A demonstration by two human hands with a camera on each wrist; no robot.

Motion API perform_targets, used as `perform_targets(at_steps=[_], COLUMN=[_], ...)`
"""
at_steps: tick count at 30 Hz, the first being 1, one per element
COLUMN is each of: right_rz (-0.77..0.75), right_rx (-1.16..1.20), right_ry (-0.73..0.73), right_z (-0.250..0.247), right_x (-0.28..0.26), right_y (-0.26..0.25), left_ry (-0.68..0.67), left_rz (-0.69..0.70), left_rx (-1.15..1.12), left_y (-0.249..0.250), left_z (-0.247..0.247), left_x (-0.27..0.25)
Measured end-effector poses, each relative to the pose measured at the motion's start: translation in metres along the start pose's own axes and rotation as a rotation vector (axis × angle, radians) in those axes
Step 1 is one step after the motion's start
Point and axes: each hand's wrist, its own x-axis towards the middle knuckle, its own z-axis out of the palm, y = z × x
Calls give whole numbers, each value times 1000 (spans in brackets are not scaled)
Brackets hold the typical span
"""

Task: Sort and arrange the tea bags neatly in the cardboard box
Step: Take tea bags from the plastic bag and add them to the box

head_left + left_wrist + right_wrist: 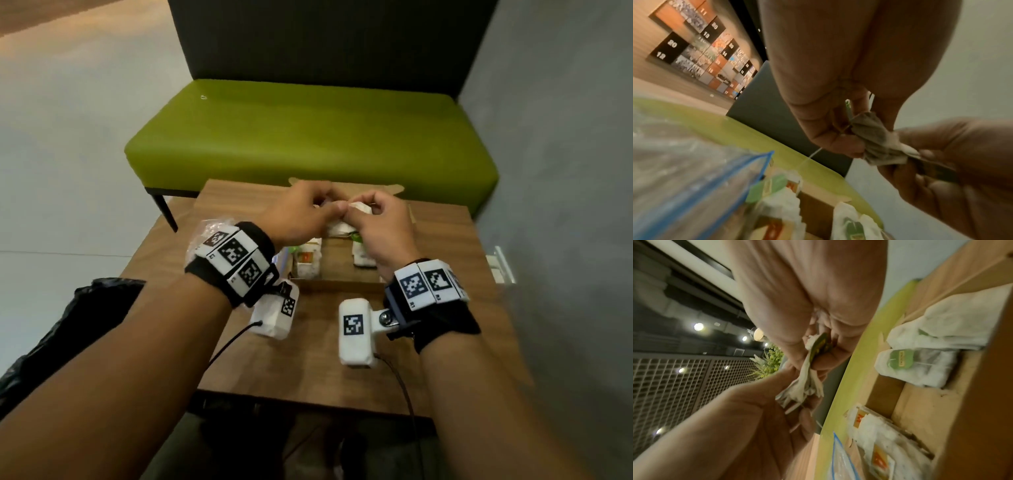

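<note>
Both hands meet above the open cardboard box [342, 283] on the wooden table. My left hand [327, 209] and right hand [354, 214] pinch the same crumpled white tea bag [358, 206] between them. In the left wrist view the left fingers [846, 146] grip the tea bag [875, 139] at its string end. In the right wrist view the right hand [818, 356] holds the bag's green tag [819, 344] against the paper. Inside the box lie orange-tagged tea bags [308, 262] on the left and green-tagged tea bags [361, 256] on the right.
A clear zip bag with a blue seal [694, 178] lies left of the box, under my left wrist. A green bench [308, 137] stands beyond the table [445, 246]. A black plastic bag [85, 308] sits at the left. Cables trail from both wrist cameras.
</note>
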Motion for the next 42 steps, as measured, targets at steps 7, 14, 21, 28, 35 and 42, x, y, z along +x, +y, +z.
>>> perform_targets(at_steps=[7,14,21,28,35,42], right_rz=[145,294,459,521,499,328], right_rx=[288,511,868,965,1034,772], right_ry=[40,-82,-38,109,102,159], right_z=[-17,-15,-25,-48,-50,-44], right_x=[3,4,7,12,12,20], right_y=[32,46,44,42,38,40], left_ry=[27,217,334,223,254,243], left_rz=[-61,-110,-52,-183,-205,-151], left_rx=[-212,-304,-149,-451,-419,-366], left_y=[-17,-38,-32,-17,-12,-10], left_z=[39,69,63,54,62,54], left_x=[15,22,24,16,14,13])
